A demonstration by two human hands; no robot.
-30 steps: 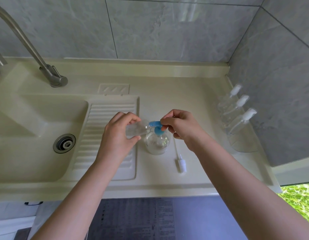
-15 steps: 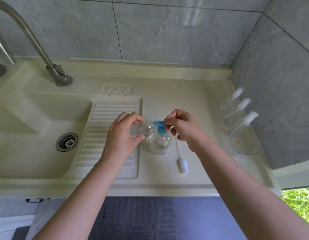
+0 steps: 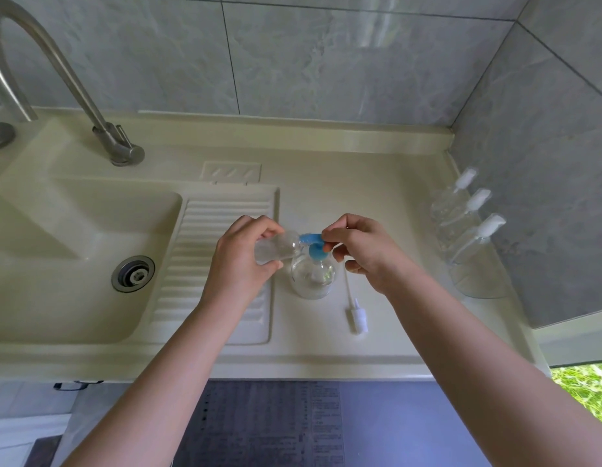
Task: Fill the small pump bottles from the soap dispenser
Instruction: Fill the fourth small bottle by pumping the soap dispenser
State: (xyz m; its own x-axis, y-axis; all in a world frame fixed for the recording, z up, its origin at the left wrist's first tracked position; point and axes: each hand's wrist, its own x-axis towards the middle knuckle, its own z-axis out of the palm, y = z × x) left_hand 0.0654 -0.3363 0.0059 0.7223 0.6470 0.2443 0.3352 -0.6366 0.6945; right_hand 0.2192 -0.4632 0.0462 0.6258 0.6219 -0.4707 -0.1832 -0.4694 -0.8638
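Note:
A clear soap dispenser [image 3: 311,276] with a blue pump head [image 3: 312,242] stands on the counter beside the ribbed drainboard. My left hand [image 3: 242,261] grips a small clear bottle [image 3: 276,249], tipped on its side, its open neck at the blue spout. My right hand [image 3: 363,249] pinches the blue pump head with curled fingers. A loose white pump top [image 3: 356,313] with its thin tube lies on the counter to the right of the dispenser. Three small clear pump bottles [image 3: 461,224] with white tops stand along the right wall.
A cream sink basin [image 3: 73,247] with a metal drain [image 3: 133,274] lies to the left, a steel faucet [image 3: 100,129] behind it. The ribbed drainboard [image 3: 222,210] sits under my left hand. Grey tiled walls close the back and right.
The view has tilted up a little, showing more faucet. Both hands stay at the dispenser, holding the small bottle and the blue pump head much as before.

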